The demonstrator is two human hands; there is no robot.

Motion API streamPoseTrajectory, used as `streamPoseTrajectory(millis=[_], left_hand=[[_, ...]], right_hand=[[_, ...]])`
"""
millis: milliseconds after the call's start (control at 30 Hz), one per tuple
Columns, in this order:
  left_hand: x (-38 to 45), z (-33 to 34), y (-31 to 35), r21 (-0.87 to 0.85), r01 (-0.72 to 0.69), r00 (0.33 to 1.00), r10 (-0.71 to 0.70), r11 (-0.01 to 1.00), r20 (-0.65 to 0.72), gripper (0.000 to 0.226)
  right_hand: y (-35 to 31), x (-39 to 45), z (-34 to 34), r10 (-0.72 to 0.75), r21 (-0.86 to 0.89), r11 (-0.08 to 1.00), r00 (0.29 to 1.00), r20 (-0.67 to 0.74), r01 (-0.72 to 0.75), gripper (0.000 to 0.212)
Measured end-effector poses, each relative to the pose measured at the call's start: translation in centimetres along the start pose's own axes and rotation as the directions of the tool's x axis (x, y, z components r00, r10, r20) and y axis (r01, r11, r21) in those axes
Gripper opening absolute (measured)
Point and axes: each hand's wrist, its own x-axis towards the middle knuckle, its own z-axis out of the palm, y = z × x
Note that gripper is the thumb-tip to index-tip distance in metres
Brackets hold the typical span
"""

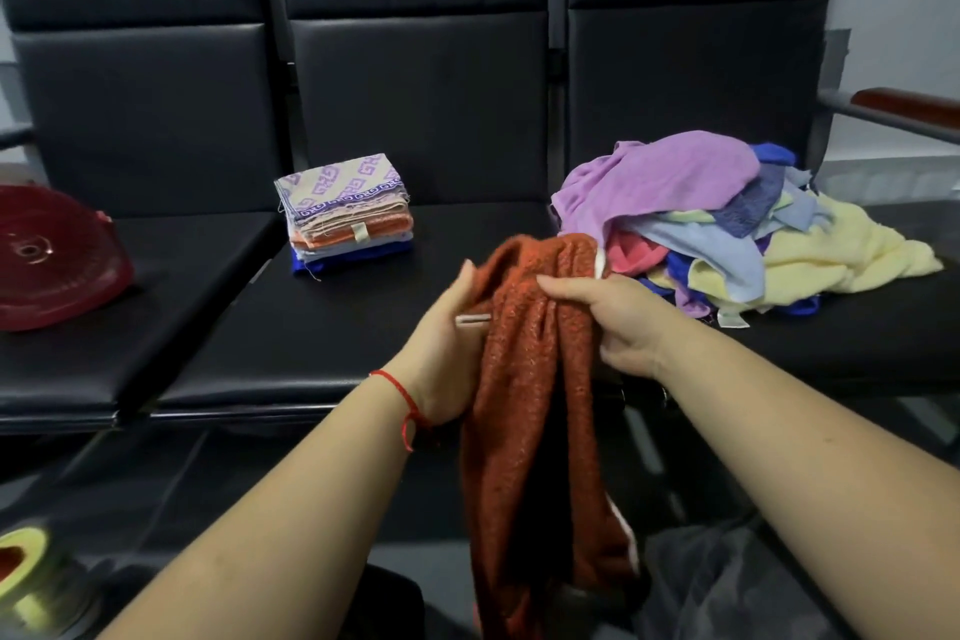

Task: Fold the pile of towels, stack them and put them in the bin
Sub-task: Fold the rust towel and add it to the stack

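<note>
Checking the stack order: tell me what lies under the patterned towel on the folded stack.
Under the patterned towel: orange, pale and blue folded towels; their faces are covered.

We find no text, brand, number or sign that can be read anywhere here. The small pale tag (472, 319) on the rust-orange towel (535, 379) shows no lettering we can make out. Up and to the left of that towel, the tag (359, 232) on the folded stack (347, 216) is equally bare to our eyes, and the purple figures on the stack's top cloth are an ornamental key pattern, not letters. To the towel's right, a white tag (733, 320) at the loose pile's (727, 224) near edge is blank too.
</note>
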Motion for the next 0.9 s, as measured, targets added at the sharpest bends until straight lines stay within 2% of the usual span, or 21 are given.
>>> streamPoseTrajectory(millis=[100,133,200,300,333,400,500,633,700,733,767,833,900], left_hand=[[0.3,0.2,-0.1,0.175,0.078,0.996,-0.07,0.981,-0.048,0.031],[0.2,-0.2,-0.2,0.176,0.125,0.992,-0.117,0.976,-0.057,0.028],[0.2,-1.2,-0.1,0.109,0.127,0.989,-0.117,0.986,-0.094,0.029],[0.4,-2.2,0.3,-0.033,0.017,0.987,-0.022,0.999,-0.159,0.028],[0.5,-2.3,0.6,-0.06,-0.018,0.982,0.006,0.998,-0.187,0.028],[0.4,-2.6,1.0,-0.079,-0.081,0.964,0.058,0.994,-0.261,0.025],[0.1,-3.6,1.7,-0.123,-0.2,0.917,0.142,0.972,-0.373,0.021],[-1.1,-4.5,2.6,-0.116,-0.261,0.909,0.204,0.958,-0.363,0.023],[-1.9,-4.8,3.1,-0.038,-0.26,0.903,0.229,0.965,-0.363,0.02],[-2.1,-5.1,3.2,0.071,-0.275,0.882,0.281,0.959,-0.379,0.016],[-2.3,-5.6,3.3,0.23,-0.288,0.849,0.359,0.929,-0.388,0.014],[-2.8,-6.7,3.5,0.522,-0.28,0.789,0.503,0.805,-0.353,0.012],[-3.5,-8.0,3.9,0.633,-0.243,0.753,0.555,0.735,-0.355,0.006]], right_hand=[[-0.3,-0.4,-0.7,-0.025,-0.107,0.994,0.999,0.046,0.03,0.013],[-0.4,-0.4,-0.9,-0.048,-0.122,0.991,0.997,0.068,0.056,0.015],[-0.4,-0.5,-1.2,-0.07,-0.181,0.98,0.996,0.057,0.079,0.018],[0.0,-0.7,-2.1,-0.002,-0.492,0.871,1.0,-0.001,0.001,0.019],[0.1,-0.7,-2.5,0.017,-0.539,0.842,1.0,-0.023,-0.027,0.019],[-0.2,-0.9,-3.3,-0.012,-0.47,0.882,0.997,-0.077,-0.026,0.017],[-1.4,-1.1,-4.2,-0.053,-0.241,0.97,0.989,-0.138,0.019,0.012],[-1.6,-1.6,-5.2,0.037,-0.071,0.996,0.967,-0.253,-0.057,0.018],[-1.8,-2.0,-5.6,0.053,-0.081,0.993,0.946,-0.32,-0.083,0.021],[-2.0,-2.4,-5.7,0.058,-0.103,0.99,0.945,-0.322,-0.096,0.023],[-2.2,-2.8,-5.9,0.07,-0.129,0.985,0.949,-0.308,-0.115,0.022],[-2.6,-3.8,-6.1,0.107,-0.181,0.972,0.966,-0.234,-0.152,0.014],[-2.9,-4.6,-6.5,0.113,-0.217,0.964,0.977,-0.18,-0.151,0.007]])
